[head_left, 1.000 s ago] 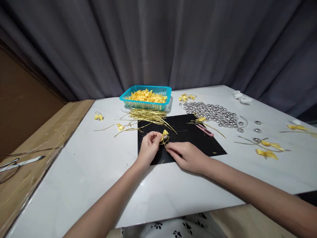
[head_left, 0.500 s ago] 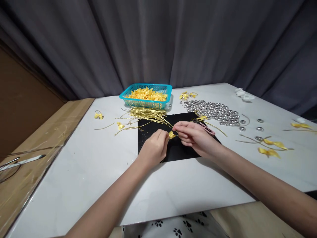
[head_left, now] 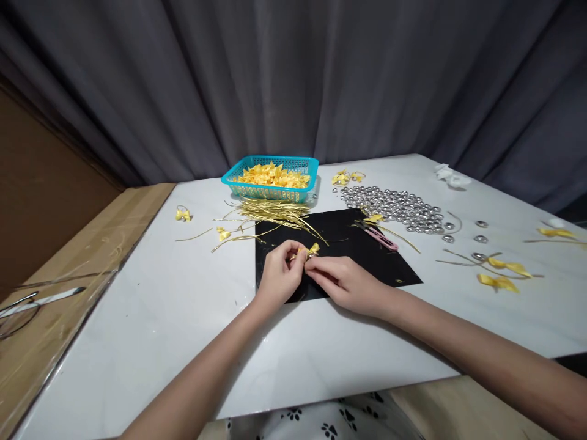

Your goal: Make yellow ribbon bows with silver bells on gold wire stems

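Over the black mat, a yellow ribbon bow is pinched between the thumb and fingers of my left hand. Bits of gold cord show by the bow, close to the fingertips. My right hand is closed in a pinch just below the bow, its fingertips meeting the left thumb; whatever it grips is hidden. Pink-handled snips lie on the mat beyond my right hand. A bundle of gold cords lies behind my left hand, partly across the mat's far edge.
A blue basket full of yellow bows stands at the back. Silver beads are heaped at back right. Loose yellow bows with cords lie on the right, and one finished-looking bow on the left. Cardboard borders the table's left side.
My right hand has come down and left, from beside the bow to just below it, uncovering the snips. My left hand has turned, and the bow shows above its thumb.
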The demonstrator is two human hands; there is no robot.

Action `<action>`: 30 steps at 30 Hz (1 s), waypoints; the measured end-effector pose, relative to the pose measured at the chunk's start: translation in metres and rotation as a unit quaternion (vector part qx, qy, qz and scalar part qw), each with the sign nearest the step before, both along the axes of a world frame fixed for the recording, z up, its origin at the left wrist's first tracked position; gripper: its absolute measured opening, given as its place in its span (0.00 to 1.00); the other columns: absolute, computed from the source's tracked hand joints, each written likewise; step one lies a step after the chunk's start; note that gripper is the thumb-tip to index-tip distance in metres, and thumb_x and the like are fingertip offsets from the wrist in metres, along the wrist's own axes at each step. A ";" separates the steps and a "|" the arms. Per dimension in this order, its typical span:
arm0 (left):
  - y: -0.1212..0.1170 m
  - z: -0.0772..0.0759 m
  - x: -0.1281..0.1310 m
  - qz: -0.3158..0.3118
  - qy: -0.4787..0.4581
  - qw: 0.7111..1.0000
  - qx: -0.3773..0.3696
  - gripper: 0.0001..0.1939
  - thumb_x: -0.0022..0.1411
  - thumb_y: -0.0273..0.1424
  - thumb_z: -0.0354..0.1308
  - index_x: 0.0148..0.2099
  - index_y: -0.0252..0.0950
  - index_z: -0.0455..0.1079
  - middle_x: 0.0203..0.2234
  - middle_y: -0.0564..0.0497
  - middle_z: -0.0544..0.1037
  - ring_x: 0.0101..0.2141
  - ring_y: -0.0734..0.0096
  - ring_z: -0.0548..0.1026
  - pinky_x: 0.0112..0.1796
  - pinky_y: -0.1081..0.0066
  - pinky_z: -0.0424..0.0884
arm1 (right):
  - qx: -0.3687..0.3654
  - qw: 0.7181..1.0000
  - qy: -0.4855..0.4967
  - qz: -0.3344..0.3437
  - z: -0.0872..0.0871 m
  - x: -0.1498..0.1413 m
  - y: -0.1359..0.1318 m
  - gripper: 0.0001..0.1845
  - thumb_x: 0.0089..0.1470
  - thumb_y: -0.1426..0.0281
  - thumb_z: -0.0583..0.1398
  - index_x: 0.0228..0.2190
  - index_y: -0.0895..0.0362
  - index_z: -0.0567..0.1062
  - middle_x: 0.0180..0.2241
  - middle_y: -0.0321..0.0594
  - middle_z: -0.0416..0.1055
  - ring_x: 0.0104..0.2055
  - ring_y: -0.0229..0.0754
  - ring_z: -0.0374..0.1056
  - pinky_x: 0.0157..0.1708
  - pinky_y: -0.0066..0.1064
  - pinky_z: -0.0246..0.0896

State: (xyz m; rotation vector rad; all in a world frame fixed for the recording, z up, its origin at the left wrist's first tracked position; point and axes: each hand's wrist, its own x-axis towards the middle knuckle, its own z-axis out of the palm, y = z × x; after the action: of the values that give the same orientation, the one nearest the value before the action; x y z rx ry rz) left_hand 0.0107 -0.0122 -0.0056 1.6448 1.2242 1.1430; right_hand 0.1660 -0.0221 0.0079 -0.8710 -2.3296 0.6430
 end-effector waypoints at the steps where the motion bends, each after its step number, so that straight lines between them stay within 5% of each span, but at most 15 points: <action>1: 0.000 -0.001 0.001 -0.001 -0.022 1.000 -0.019 0.09 0.58 0.34 0.52 0.32 0.34 0.65 0.22 0.53 0.68 0.22 0.76 0.64 0.23 0.75 0.60 | 0.016 1.000 -0.023 -0.003 -0.001 0.001 0.000 0.11 0.59 0.74 0.49 0.31 0.60 0.70 0.27 0.40 0.69 0.27 0.36 0.63 0.29 0.26 0.55; 12: -0.002 0.009 0.007 0.017 -0.196 0.969 -0.151 0.08 0.50 0.32 0.59 0.27 0.30 0.69 0.21 0.53 0.70 0.17 0.83 0.59 0.18 0.79 0.57 | 0.125 0.973 -0.195 -0.019 -0.006 0.006 0.000 0.10 0.57 0.77 0.49 0.33 0.60 0.69 0.28 0.40 0.69 0.25 0.37 0.63 0.25 0.27 0.50; 22: 0.003 0.005 0.004 0.029 -0.238 0.958 -0.155 0.09 0.49 0.33 0.60 0.28 0.30 0.70 0.20 0.55 0.69 0.16 0.84 0.59 0.19 0.79 0.55 | 0.087 0.978 -0.160 -0.099 -0.006 0.010 0.001 0.12 0.58 0.76 0.46 0.33 0.60 0.69 0.28 0.41 0.68 0.29 0.38 0.64 0.29 0.27 0.51; 30: -0.003 0.011 0.008 0.040 -0.207 0.965 -0.156 0.07 0.49 0.31 0.60 0.26 0.31 0.68 0.17 0.57 0.66 0.16 0.83 0.59 0.18 0.79 0.56 | 0.133 0.956 -0.263 -0.001 -0.001 0.009 -0.003 0.08 0.52 0.77 0.50 0.30 0.59 0.69 0.26 0.38 0.67 0.22 0.36 0.59 0.22 0.29 0.40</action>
State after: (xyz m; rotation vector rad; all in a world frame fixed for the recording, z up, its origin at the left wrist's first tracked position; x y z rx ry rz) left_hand 0.0184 -0.0154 0.0055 1.0652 1.1339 1.1974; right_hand 0.1753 -0.0250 0.0072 -1.0070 -2.7959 0.0832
